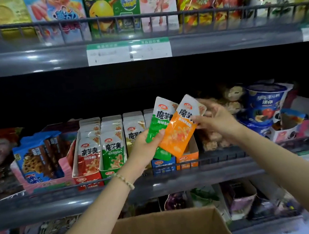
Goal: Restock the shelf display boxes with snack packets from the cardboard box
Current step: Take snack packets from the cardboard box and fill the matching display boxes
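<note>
My left hand (pixel 146 150) holds a green snack packet (pixel 156 130) in front of the middle shelf. My right hand (pixel 214 119) pinches the top of an orange snack packet (pixel 177 135) that overlaps the green one. Behind them stand a blue display box (pixel 163 164) and an orange display box (pixel 187 160); the orange one looks almost empty. To the left, a red display box (pixel 88 178) and a green display box (pixel 110 172) are full of packets. The open cardboard box (pixel 167 229) sits below, its inside hidden.
A wire rail (pixel 211 160) runs along the shelf's front edge. Blue cookie packs in a pink box (pixel 40 159) stand at the left, blue cookie cups (pixel 266 105) at the right. The upper shelf (pixel 129 50) overhangs with price tags. More goods fill the lower shelf.
</note>
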Motion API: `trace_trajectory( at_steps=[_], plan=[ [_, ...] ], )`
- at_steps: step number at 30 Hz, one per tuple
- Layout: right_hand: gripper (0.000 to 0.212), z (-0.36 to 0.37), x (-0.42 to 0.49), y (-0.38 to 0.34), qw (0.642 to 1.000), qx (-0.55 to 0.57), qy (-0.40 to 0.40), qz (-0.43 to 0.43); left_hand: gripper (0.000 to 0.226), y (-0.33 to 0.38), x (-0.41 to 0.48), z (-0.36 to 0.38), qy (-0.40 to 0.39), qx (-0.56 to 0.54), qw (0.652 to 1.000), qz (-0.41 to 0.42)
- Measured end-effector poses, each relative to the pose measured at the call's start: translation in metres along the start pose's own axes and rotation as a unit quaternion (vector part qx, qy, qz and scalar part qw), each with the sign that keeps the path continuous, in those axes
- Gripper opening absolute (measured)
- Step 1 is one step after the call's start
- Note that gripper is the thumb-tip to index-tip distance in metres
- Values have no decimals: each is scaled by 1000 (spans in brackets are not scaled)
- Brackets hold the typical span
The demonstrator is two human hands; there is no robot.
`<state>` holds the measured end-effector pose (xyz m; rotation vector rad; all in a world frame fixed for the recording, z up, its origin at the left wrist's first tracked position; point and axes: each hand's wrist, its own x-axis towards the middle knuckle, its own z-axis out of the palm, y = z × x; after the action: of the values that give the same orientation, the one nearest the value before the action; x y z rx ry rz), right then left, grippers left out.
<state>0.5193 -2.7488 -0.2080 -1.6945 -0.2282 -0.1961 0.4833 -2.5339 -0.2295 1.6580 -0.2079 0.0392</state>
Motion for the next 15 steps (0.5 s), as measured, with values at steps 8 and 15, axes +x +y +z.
trace_trajectory(
  at_steps=[8,15],
  plan=[
    [50,-27,67,14,983,-155,48,-85,8,-20,32,-21,65,23,998,1],
    [35,12,89,34,896,-435,-28,-83,19,-34,34,-18,64,28,998,-3]
  ],
)
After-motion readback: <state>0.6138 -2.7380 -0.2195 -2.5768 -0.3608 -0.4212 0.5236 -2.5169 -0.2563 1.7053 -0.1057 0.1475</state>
